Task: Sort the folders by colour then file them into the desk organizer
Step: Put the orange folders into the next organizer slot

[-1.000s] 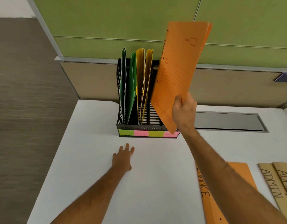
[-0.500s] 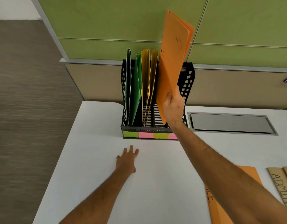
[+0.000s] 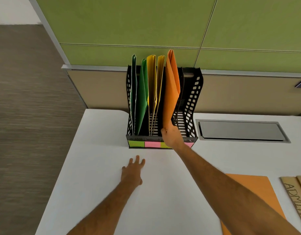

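A black slotted desk organizer (image 3: 192, 106) stands at the back of the white desk. Two green folders (image 3: 141, 92) fill its left slot, and two yellow folders (image 3: 153, 85) stand to their right. My right hand (image 3: 171, 136) grips the lower edge of an orange folder (image 3: 171, 89), which stands upright inside the third slot. My left hand (image 3: 132, 172) lies flat on the desk in front of the organizer, fingers spread, holding nothing. Another orange folder (image 3: 258, 197) lies flat at the lower right, partly under my right forearm.
Brown folders marked ADMIN (image 3: 297, 197) lie at the right edge. A grey cable hatch (image 3: 241, 131) is set into the desk right of the organizer. Green partition panels rise behind. The desk's left edge drops to carpet.
My right hand has lowered the orange folder from above the organizer down into the third slot. The left hand has stayed flat on the desk.
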Tool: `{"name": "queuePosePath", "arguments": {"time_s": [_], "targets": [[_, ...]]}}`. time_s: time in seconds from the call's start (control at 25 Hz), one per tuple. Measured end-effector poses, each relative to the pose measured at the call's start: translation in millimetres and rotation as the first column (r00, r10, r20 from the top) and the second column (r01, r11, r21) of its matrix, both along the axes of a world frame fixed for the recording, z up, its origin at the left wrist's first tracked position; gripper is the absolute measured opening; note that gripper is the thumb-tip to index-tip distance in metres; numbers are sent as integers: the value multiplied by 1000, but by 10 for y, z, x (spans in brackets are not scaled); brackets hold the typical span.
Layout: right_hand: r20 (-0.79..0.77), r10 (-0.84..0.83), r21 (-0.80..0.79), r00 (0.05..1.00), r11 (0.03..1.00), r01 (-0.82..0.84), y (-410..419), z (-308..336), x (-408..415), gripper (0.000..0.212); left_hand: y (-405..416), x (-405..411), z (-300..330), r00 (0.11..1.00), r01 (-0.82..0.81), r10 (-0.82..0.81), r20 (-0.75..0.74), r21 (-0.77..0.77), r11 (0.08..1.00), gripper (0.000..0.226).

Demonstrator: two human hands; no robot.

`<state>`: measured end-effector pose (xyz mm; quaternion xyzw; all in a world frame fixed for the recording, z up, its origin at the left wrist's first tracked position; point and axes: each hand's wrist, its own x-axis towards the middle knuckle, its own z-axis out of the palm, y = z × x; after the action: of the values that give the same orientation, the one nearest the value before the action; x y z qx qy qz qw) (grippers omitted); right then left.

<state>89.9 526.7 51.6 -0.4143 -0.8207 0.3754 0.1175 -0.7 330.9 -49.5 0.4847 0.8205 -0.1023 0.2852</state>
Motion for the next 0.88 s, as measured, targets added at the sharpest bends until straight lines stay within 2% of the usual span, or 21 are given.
{"name": "queuePosePath", "arguments": {"time_s": [0.08,0.24,0.44,0.56,0.72,0.88], "targets": [[-61,-13,-78,998,997,8,-49,84,105,60,-41,18,63,999,-12,11,36,30,999,106],[-100,-95,-114,990,990,84,-327,207,785,67,-241,99,241,995,-35,26,92,99,994,92],[-40,-219,-175,975,962,209,-942,78,2057,63,-726,582,269,963,-196,143,229,227,954,77],[2,-302,-182,953,937,297,-1274,-35,2726,62,-997,982,256,946,-234,152,286,279,931,70],[49,-297,-179,953,936,301,-1479,-171,3465,62,-1126,1518,258,941,-211,116,319,284,935,67],[97,-308,-200,946,925,322,-1490,-271,4108,64,-1046,2038,311,912,-271,144,383,302,914,64]]}}
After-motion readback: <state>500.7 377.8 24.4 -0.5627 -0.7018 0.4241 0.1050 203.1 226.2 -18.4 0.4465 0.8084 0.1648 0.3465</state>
